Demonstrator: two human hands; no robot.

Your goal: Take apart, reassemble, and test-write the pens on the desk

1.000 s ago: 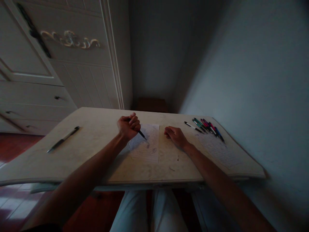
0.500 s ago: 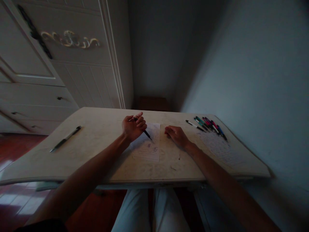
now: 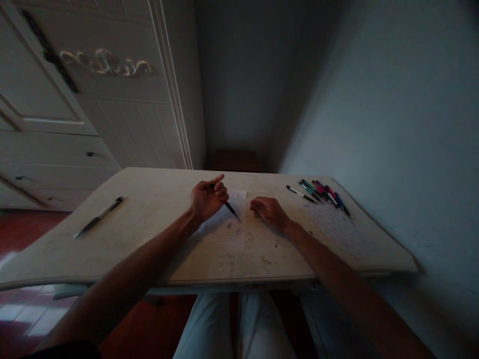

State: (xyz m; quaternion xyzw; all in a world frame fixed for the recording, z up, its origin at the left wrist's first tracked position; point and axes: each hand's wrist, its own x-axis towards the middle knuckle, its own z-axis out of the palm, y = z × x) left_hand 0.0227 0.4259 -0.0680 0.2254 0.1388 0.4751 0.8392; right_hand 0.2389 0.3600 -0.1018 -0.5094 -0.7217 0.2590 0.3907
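My left hand point(image 3: 206, 201) is closed around a dark pen point(image 3: 231, 209), palm turned partly up and the index finger pointing away. The pen slants down to the right, its tip at or just over a sheet of paper point(image 3: 224, 239) with handwriting and small drawn marks. Part of that sheet is hidden behind my left hand and forearm. My right hand point(image 3: 273, 212) rests on the table just right of the sheet, fingers curled in with nothing visible in them.
On the table point(image 3: 149, 189), a pen with a dark grip point(image 3: 98, 218) lies at left. Several coloured pens point(image 3: 325, 192) are heaped at right, beside a white-and-black pen point(image 3: 299, 193). A second written sheet point(image 3: 339, 229) lies below them. A white cabinet point(image 3: 130, 124) and a wall point(image 3: 392, 124) flank the table.
My left hand and the pen tip have shifted slightly right across the sheet. My right hand has moved a little left, nearer the paper's edge. The whole view has shifted slightly.
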